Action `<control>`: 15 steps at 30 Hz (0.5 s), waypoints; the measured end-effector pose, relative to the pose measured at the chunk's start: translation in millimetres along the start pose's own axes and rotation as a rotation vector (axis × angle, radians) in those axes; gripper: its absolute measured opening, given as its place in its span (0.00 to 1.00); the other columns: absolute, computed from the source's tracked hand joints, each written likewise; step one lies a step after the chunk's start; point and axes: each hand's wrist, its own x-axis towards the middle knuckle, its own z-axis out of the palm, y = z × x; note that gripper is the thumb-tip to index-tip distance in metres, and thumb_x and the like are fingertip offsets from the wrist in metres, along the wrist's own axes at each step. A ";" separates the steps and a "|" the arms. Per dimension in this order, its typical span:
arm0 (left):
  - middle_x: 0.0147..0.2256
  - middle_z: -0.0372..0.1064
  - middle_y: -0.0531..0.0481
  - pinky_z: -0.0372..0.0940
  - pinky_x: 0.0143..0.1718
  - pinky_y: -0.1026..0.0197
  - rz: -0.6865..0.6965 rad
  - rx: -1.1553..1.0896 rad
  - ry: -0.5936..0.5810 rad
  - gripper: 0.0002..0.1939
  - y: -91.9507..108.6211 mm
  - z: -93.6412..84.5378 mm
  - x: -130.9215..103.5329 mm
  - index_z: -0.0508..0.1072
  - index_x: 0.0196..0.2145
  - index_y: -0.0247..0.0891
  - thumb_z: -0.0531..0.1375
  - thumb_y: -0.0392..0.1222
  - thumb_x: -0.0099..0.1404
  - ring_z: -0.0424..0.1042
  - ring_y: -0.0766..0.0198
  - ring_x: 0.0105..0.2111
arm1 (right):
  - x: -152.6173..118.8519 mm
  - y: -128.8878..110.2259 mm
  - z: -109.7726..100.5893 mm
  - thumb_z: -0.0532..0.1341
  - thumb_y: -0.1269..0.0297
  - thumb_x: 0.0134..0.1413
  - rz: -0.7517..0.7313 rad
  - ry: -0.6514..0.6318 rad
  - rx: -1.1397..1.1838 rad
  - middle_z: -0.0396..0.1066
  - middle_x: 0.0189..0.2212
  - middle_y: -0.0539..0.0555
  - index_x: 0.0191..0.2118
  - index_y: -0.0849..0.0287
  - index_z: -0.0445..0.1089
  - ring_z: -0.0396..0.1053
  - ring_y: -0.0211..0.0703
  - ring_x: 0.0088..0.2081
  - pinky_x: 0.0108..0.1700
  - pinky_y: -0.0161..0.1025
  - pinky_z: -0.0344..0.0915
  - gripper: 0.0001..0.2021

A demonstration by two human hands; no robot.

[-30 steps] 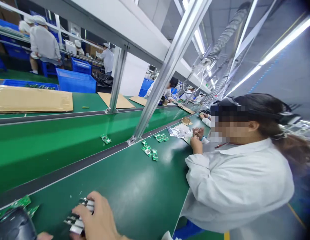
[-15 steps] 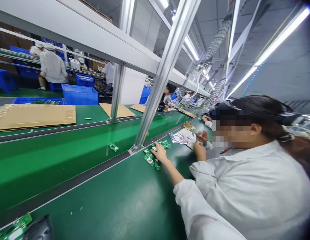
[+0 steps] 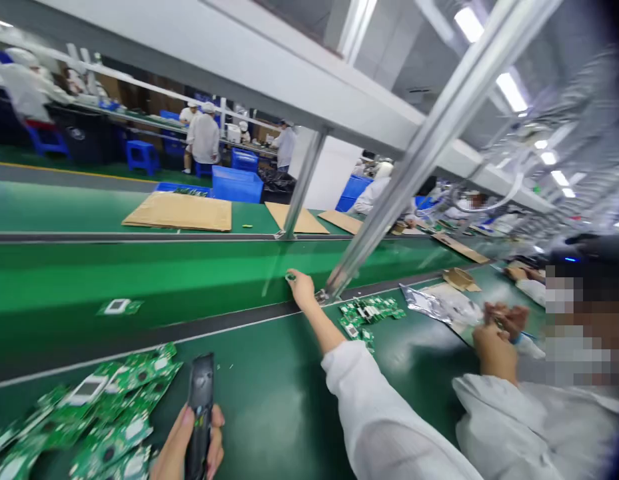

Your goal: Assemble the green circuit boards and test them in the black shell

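Observation:
My left hand [image 3: 214,443] is wrapped round a black handheld device [image 3: 201,407], held upright at the bottom of the view. To its left lies a heap of green circuit boards [image 3: 109,400]. My right hand [image 3: 302,290] reaches over the green channel with its fingertips closed on a small circuit board [image 3: 290,276]. Another board with a white part [image 3: 117,306] lies in the channel at the left. A smaller group of boards [image 3: 366,317] rests on the green table, right of my right forearm.
A metal post [image 3: 389,213] rises from the table's far edge, beside my right hand. At the right sits a person in white, hands [image 3: 499,340] near a silver bag [image 3: 426,303]. Cardboard sheets [image 3: 182,211] lie beyond the channel.
The view has swung left. My right hand has left the smaller group of boards and moved to the channel, where it holds a board. My left hand has appeared with the black device.

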 end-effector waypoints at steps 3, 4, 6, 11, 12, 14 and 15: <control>0.12 0.59 0.55 0.48 0.11 0.69 0.080 -0.038 0.054 0.27 6.3 7.0 -4.0 0.70 0.24 0.35 0.65 0.65 0.54 0.55 0.71 0.09 | -29.4 -29.1 8.6 0.57 0.60 0.66 -0.060 -0.241 0.122 0.72 0.43 0.56 0.49 0.62 0.69 0.72 0.41 0.39 0.41 0.42 0.72 0.13; 0.13 0.60 0.54 0.49 0.12 0.68 0.103 -0.056 0.096 0.26 9.3 7.8 -6.7 0.70 0.25 0.35 0.65 0.64 0.55 0.56 0.71 0.10 | -47.4 -38.6 10.4 0.55 0.60 0.66 -0.093 -0.352 0.168 0.74 0.39 0.55 0.47 0.62 0.70 0.72 0.39 0.35 0.37 0.38 0.71 0.13; 0.17 0.63 0.55 0.54 0.15 0.67 0.148 -0.065 0.186 0.22 15.5 10.2 -15.0 0.72 0.31 0.36 0.66 0.60 0.57 0.59 0.70 0.15 | -87.9 -54.9 12.8 0.57 0.56 0.63 -0.147 -0.595 0.248 0.75 0.30 0.51 0.41 0.60 0.73 0.70 0.36 0.28 0.30 0.33 0.68 0.13; 0.19 0.57 0.61 0.56 0.20 0.66 0.176 0.148 0.293 0.25 24.9 22.3 -33.5 0.67 0.45 0.39 0.67 0.55 0.57 0.57 0.69 0.19 | -161.1 -73.3 33.3 0.61 0.53 0.58 -0.045 -0.763 0.510 0.67 0.20 0.45 0.43 0.56 0.71 0.59 0.31 0.19 0.20 0.29 0.58 0.13; 0.18 0.57 0.61 0.56 0.20 0.66 0.192 0.167 0.314 0.25 25.2 23.5 -34.2 0.66 0.45 0.39 0.67 0.56 0.57 0.56 0.69 0.19 | -168.0 -73.8 40.5 0.62 0.54 0.57 0.000 -0.689 0.568 0.65 0.21 0.44 0.47 0.55 0.68 0.58 0.31 0.18 0.19 0.29 0.57 0.15; 0.18 0.57 0.61 0.57 0.21 0.65 0.227 0.175 0.362 0.24 25.4 23.7 -33.4 0.66 0.43 0.39 0.67 0.56 0.57 0.57 0.69 0.19 | -176.9 -74.1 53.4 0.65 0.57 0.53 0.057 -0.580 0.657 0.64 0.24 0.43 0.52 0.52 0.63 0.59 0.32 0.20 0.19 0.29 0.58 0.21; 0.19 0.58 0.61 0.58 0.22 0.65 0.238 0.173 0.376 0.24 25.8 23.2 -32.6 0.66 0.41 0.39 0.67 0.57 0.57 0.58 0.69 0.19 | -179.6 -74.4 57.9 0.67 0.58 0.51 0.067 -0.570 0.700 0.66 0.26 0.44 0.52 0.51 0.62 0.61 0.32 0.21 0.21 0.29 0.60 0.23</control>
